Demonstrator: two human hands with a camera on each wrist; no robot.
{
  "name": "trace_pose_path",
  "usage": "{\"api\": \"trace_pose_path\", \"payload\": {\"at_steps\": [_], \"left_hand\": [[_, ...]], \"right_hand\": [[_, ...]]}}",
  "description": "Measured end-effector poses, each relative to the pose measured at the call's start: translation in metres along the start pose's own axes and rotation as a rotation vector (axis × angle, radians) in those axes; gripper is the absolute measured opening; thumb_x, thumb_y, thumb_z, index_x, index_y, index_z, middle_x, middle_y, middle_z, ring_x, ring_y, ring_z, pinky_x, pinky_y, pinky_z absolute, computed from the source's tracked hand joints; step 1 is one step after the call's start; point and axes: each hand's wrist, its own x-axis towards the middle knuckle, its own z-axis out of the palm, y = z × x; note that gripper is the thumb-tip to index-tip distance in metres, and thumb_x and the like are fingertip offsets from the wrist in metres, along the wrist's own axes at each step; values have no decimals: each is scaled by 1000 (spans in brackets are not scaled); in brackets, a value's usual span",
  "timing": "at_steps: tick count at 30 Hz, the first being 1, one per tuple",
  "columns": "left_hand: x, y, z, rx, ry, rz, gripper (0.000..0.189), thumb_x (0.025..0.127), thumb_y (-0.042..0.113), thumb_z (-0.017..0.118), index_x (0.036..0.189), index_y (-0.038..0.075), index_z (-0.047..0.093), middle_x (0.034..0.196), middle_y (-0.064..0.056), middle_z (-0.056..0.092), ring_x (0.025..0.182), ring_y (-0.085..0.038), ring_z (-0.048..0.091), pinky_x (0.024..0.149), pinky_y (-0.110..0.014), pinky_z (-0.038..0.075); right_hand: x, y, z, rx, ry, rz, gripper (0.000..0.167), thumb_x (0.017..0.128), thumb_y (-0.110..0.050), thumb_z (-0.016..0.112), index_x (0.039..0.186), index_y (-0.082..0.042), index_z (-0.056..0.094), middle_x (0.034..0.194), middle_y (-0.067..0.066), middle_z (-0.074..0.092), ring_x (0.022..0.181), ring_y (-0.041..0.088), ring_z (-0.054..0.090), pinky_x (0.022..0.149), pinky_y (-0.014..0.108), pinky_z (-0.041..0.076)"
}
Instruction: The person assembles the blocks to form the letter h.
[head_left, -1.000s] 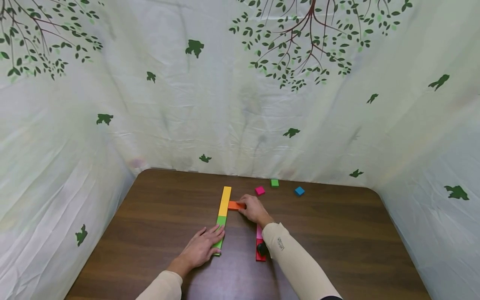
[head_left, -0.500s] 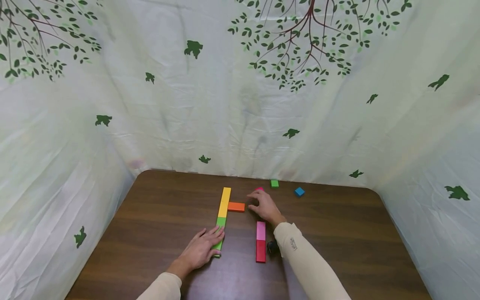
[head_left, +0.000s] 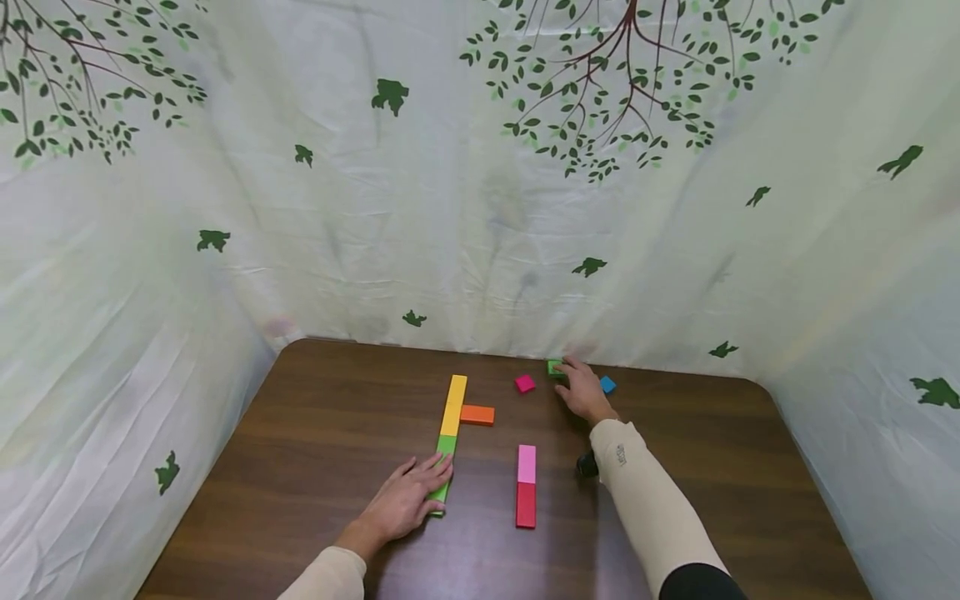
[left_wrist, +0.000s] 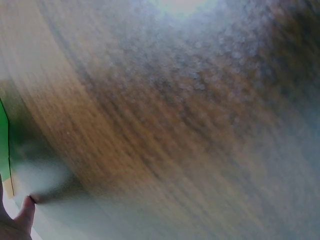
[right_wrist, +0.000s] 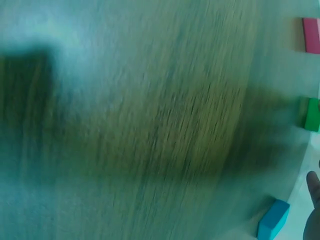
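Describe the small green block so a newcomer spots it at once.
Follow the brown table to its far edge, by the leaf-printed curtain. Three small blocks lie there; the green block is by the fingers of the right hand. Between the magenta block, left, and the blue block, right, it is the only green one.

Green strip (head_left: 447, 444) lying flat on wooden table (head_left: 345, 417), partly covered; small green block (head_left: 553, 368) near far edge.

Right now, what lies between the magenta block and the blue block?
In the head view, the right hand comes between the magenta block and the blue block; the green block sits just beyond.
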Motion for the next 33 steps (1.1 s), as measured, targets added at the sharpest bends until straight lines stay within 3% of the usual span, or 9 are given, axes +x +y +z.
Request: {"api": "trace_pose_path", "payload": {"at_steps": [10, 14, 19, 26, 33], "left_hand": [[-2, -1, 0, 28, 39, 22, 59, 89, 36, 63, 136, 4, 54, 146, -10, 46, 135, -27, 42, 105, -56, 34], [-3, -2, -2, 23, 46, 26, 58, 89, 35, 63, 136, 3, 54, 146, -10, 46, 135, -28, 42, 105, -57, 34], [-5, -1, -2, 22, 5, 4, 59, 89, 36, 63, 138, 4, 52, 148, -8, 44, 137, -27, 39, 108, -56, 31], [2, 3, 2, 6, 8, -3, 60, 90, 36, 62, 139, 4, 51, 149, -7, 43, 139, -26, 37, 109, -55, 30], [1, 0, 2, 10, 20, -2, 59, 89, 35, 63, 138, 3, 52, 147, -9, 45, 137, -27, 39, 107, -56, 31]], "right_hand": [[5, -3, -1, -34, -131, 3, 51, 96, -6, 53, 143, 7, 39, 152, 25, 28, 139, 41, 28, 106, 60, 31], [4, -3, 6, -79, -85, -27, 48, 95, -6, 57, 140, 7, 44, 149, 25, 34, 136, 41, 35, 105, 54, 36], [-5, -1, 13, -113, -47, -44, 44, 93, -7, 60, 135, 4, 52, 144, 25, 41, 129, 44, 42, 104, 53, 38], [-19, -3, 11, 22, 18, -11, 31, 91, -7, 65, 119, 7, 64, 133, 22, 51, 121, 40, 50, 100, 50, 42], [-33, -15, 22, 31, 101, 2, 20, 89, -11, 69, 105, 0, 74, 119, 13, 61, 109, 33, 58, 92, 47, 48]]}}
